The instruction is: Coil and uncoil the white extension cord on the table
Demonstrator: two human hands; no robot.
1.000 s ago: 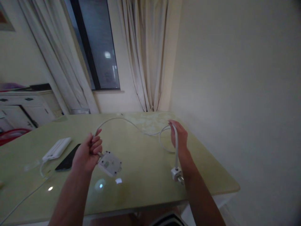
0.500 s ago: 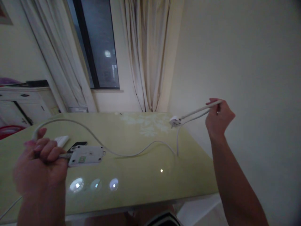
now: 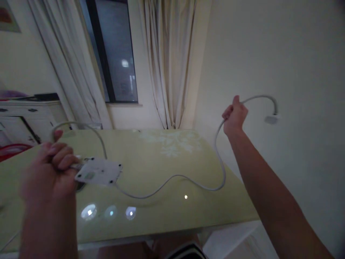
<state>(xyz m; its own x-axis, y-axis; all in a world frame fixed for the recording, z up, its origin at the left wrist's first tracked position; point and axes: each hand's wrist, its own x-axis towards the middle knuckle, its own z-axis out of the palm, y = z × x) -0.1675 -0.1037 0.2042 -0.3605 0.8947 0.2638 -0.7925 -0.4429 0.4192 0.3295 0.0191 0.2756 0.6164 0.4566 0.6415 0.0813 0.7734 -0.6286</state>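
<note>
My left hand (image 3: 55, 165), blurred, is closed around a white cable (image 3: 144, 197) at the left. Beside that fist, a flat white box (image 3: 99, 172) with dark corner spots is held above the table, joined to a cord at the fist. The cable loops up over the thumb, passes behind the box and sags across the tabletop to the right. My right hand (image 3: 235, 114) is raised against the wall, its fingers wrapped round the same cable. Past it, the cable arcs over and ends in a white plug (image 3: 271, 119), hanging free and blurred.
The glossy greenish table (image 3: 161, 219) has a pale flower pattern at its far end. A dark object, partly hidden, lies under the box. Curtains (image 3: 172, 64) and a window stand behind. A white cabinet (image 3: 27, 120) is at the far left, and the wall closes the right side.
My right hand has moved slightly up and left, and the plug has swung from its left side to its right. The box has tilted a little, and my left hand rose slightly.
</note>
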